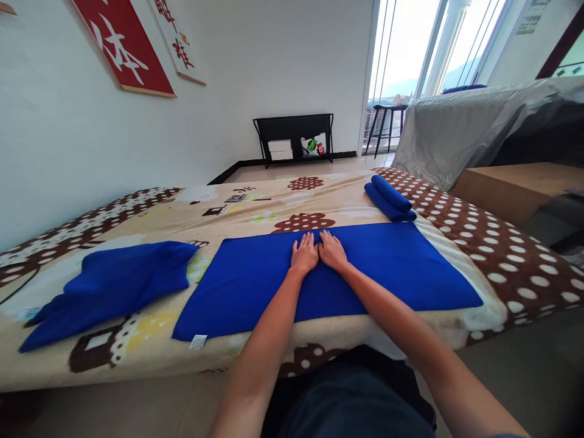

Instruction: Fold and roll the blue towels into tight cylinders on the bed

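A blue towel (255, 283) lies spread out flat in front of me, its long side running left to right and a white label at its near left corner. My left hand (305, 251) rests flat on it near the far edge, fingers stretched forward. Close beside it, my right hand (331, 249) also lies palm down on the cloth, fingers extended. The two hands nearly meet at the towel's middle. To the left is a crumpled blue cloth (123, 283). Beyond the towel's far right corner sits a folded, rolled blue towel (390, 198).
Everything lies on a patterned blanket (255, 207) with brown polka-dot borders. A black rack (292, 131) stands by the far wall. At the right are a wooden box (506, 182), plastic-covered furniture (469, 121) and a dark stool (387, 115) near the window.
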Available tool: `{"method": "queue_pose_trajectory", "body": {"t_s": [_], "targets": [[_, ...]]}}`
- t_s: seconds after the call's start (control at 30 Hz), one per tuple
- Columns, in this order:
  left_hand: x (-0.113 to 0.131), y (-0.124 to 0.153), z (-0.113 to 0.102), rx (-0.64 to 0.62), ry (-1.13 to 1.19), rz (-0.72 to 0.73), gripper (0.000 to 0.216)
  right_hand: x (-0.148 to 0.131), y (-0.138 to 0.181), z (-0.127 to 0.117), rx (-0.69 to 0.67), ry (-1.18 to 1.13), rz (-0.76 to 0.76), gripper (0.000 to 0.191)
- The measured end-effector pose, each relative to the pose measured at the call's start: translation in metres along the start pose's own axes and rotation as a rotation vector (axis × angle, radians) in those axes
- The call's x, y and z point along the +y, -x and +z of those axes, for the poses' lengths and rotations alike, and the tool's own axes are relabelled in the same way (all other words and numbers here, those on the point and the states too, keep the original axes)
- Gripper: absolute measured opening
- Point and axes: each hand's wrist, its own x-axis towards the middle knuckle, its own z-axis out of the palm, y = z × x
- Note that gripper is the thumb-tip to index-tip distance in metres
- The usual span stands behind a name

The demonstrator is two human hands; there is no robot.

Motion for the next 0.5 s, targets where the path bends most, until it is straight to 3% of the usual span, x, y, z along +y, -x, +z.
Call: {"method": "queue_pose_trajectory", "body": {"t_s": [0.13, 0.27, 0.37, 0.5], "targets": [[-0.013, 0.011, 0.018, -0.022, -0.035, 0.007, 0.053, 0.009, 0.010, 0.022, -0.042, 0.009, -0.031, 0.041], [-0.025, 0.002, 0.018, -0.027, -0.074, -0.011, 0.055, 0.039, -0.001, 0.017, -0.114, 0.019, -0.035, 0.044], [-0.062, -0.004, 0.006, -0.033, -0.102, -0.081, 0.059, 0.099, -0.001, -0.007, -0.171, 0.041, 0.033, 0.052], [-0.148, 0.011, -0.028, -0.015, -0.146, -0.270, 0.063, 0.198, 0.023, -0.057, -0.210, 0.105, 0.186, 0.056]]}}
